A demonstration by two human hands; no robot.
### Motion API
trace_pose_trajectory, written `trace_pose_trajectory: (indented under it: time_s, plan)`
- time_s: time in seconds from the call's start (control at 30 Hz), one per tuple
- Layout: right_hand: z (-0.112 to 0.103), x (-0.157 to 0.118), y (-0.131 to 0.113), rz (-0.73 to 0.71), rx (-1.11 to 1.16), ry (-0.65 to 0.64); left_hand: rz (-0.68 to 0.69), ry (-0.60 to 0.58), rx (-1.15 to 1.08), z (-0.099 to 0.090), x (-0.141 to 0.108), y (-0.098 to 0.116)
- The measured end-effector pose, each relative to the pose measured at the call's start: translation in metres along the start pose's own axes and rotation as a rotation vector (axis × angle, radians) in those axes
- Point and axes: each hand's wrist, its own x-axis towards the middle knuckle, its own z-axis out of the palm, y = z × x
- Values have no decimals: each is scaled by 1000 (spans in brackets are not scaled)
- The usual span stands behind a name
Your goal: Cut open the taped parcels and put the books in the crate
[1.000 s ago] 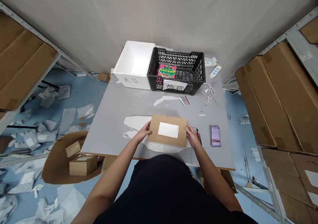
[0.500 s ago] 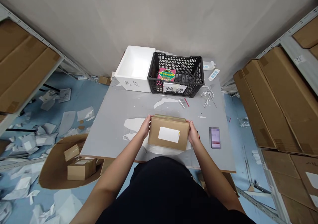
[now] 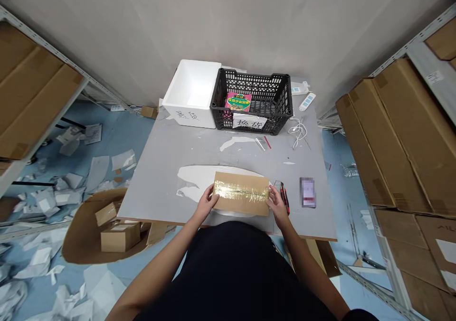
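A brown cardboard box (image 3: pixel 242 206) is at the front middle of the table, its upper face crossed by a wide strip of shiny clear tape. My left hand (image 3: pixel 205 202) grips the box's left end, thumb on top. At the opposite end my right hand (image 3: pixel 278 204) holds it with fingers over the edge. Just past the right hand lies a red and black cutter (image 3: pixel 284 197). Beneath and around the box spreads a white patch (image 3: pixel 192 174) on the tabletop.
Behind stand a white foam box (image 3: pixel 194 88) and a black plastic crate (image 3: pixel 261 103) containing a pink book (image 3: pixel 238 102). A phone (image 3: pixel 308 193) lies at right, a white cable (image 3: pixel 298 130) behind it. Left of the table, a large carton (image 3: pixel 80 228) holds smaller boxes.
The box has been turned over: its white label faced up before, and the taped side shows now. Both hands have shifted with it. The cutter beside my right hand is more exposed.
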Motion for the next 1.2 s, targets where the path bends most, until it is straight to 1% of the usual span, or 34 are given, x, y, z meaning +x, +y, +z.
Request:
trace_pose_trajectory:
  time_s: [0.03,0.1,0.17,0.23,0.33,0.4,0.5,0.57,0.67,0.77,0.83,0.9,0.97,1.03,1.1,1.2]
  plan:
    - [-8,-2,9,1,-31,37,-13,10,12,1,-6,-4]
    - [-27,-4,26,-14,-142,170,-37,56,30,2,-14,-11]
    - [-47,-3,43,-32,-332,320,-41,97,41,4,-17,-15]
    - [-64,0,57,-14,-542,419,-19,122,47,6,-17,-16]
    - [-78,5,71,77,-778,450,6,145,73,7,-17,-14]
    - [-82,10,75,131,-842,459,7,158,100,8,-20,-13]
    - [-84,17,72,188,-794,498,20,179,172,8,-30,-16]
    - [-87,21,68,217,-736,491,74,203,270,8,-39,-17]
    - [-90,20,61,229,-646,441,229,222,471,8,-49,-15]
    - [-86,12,48,200,-551,401,351,186,602,7,-55,-11]
    - [-78,4,33,159,-461,359,400,137,633,6,-57,-10]
    - [-66,-4,11,93,-348,281,439,80,644,5,-57,-10]
    - [-51,-10,-15,16,-312,167,464,28,636,4,-57,-11]
    - [-31,-14,-43,-58,-432,14,477,-6,608,5,-58,-12]
    - [-7,-14,-68,-153,-572,-181,484,-28,571,5,-59,-13]
    - [32,-8,-90,-255,-713,-439,501,-49,556,7,-62,-15]
